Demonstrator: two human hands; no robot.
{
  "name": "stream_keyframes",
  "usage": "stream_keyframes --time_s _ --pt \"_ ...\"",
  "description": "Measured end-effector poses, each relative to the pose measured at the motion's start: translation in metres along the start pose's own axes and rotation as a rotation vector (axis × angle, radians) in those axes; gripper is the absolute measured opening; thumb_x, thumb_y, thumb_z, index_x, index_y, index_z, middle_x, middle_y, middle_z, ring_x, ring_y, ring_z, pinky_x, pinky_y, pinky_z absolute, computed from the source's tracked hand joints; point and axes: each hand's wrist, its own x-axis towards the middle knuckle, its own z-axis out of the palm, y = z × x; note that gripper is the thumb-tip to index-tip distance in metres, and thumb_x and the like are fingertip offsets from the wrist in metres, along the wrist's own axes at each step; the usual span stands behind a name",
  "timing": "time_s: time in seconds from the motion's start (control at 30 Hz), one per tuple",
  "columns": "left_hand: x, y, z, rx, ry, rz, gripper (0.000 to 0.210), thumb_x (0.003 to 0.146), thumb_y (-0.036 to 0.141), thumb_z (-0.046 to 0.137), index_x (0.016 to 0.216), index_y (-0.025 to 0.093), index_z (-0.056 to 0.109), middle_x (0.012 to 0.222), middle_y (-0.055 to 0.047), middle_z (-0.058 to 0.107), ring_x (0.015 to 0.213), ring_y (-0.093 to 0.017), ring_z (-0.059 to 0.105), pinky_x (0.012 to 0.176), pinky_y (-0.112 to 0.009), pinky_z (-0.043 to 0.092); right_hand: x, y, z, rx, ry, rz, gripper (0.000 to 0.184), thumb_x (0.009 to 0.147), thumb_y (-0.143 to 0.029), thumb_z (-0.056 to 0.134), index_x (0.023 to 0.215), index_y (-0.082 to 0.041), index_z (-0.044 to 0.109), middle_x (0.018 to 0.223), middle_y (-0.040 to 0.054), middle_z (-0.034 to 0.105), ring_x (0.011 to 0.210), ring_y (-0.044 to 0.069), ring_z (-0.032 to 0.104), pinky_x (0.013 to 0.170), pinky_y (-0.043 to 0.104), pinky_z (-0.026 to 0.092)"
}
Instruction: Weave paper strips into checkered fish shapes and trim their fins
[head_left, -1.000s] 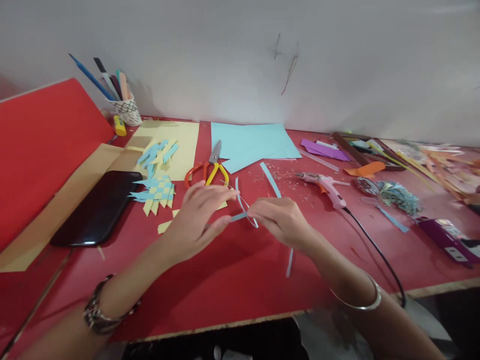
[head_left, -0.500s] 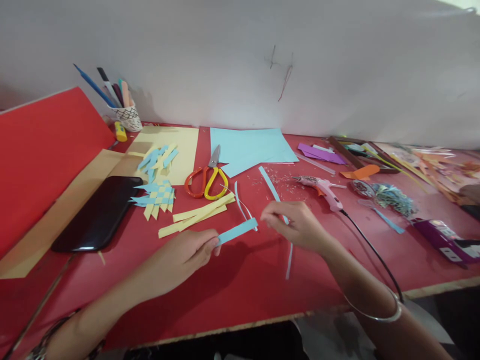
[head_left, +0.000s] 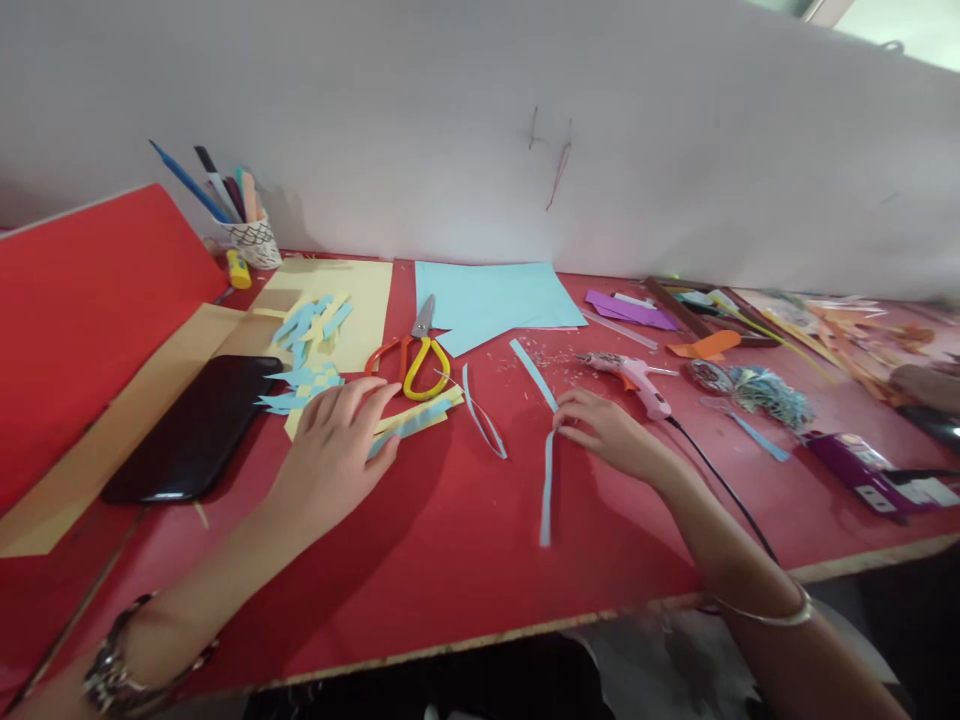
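Note:
My left hand is open, fingers spread, above the table beside a woven yellow-and-blue paper piece. A blue paper strip lies by its thumb, on top of the yellow paper strips. My right hand is closed at the fingertips on a narrow pale-blue paper strip, whose lower end hangs toward the table's front. Another blue strip runs up from the same fingertips; whether the two are one piece I cannot tell. Scissors with red and yellow handles lie between the hands, farther back.
A pink glue gun with a black cord lies right of my right hand. A black phone is at the left. Blue paper and yellow paper lie behind. Another person's hand is at the far right.
My left hand has let go of the blue strip onto the yellow strips and opened, moving left. My right hand has come down onto the narrow strip, whose lower part has shifted left.

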Motion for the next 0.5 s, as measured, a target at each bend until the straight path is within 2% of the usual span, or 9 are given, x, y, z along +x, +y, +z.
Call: stream_keyframes --time_s 0.17,0.27,0.37,0.5 --pt "0.0 0.007 -0.008 -0.123 -0.055 0.034 0.041 0.083 0.032 0.035 0.121 0.017 0.038 0.117 -0.012 0.048 0.11 -0.027 0.043 0.09 -0.042 0.035 0.0 -0.019 -0.012 0.1 0.158 -0.012 0.013 0.079 -0.025 0.047 0.07 -0.02 0.055 0.084 0.0064 0.061 0.076 0.017 0.058 0.068 0.031 0.047" --pt "0.002 0.018 -0.014 -0.21 -0.093 0.113 0.046 0.084 0.035 0.035 0.128 0.02 0.027 0.125 -0.011 0.043 0.118 -0.025 0.035 0.097 -0.042 0.029 -0.002 -0.041 -0.02 0.162 0.229 -0.041 0.012 0.078 -0.024 0.05 0.067 -0.02 0.054 0.089 0.0062 0.062 0.086 0.018 0.058 0.075 0.032 0.046" --pt "0.006 0.031 -0.021 -0.298 -0.086 0.183 0.056 0.084 0.036 0.038 0.133 0.024 0.015 0.134 -0.01 0.033 0.124 -0.024 0.028 0.102 -0.043 0.023 -0.004 -0.062 -0.023 0.309 0.261 -0.086 0.009 0.075 -0.024 0.056 0.068 -0.021 0.054 0.088 0.0051 0.063 0.085 0.017 0.059 0.078 0.031 0.045" --pt "0.015 0.041 -0.028 -0.441 -0.094 0.132 0.075 0.077 0.047 0.047 0.135 0.024 0.007 0.141 -0.011 0.023 0.129 -0.027 0.02 0.102 -0.045 0.02 -0.006 -0.08 -0.021 0.586 0.222 -0.133 0.009 0.074 -0.023 0.058 0.068 -0.02 0.053 0.085 0.0046 0.064 0.077 0.014 0.059 0.072 0.028 0.047"
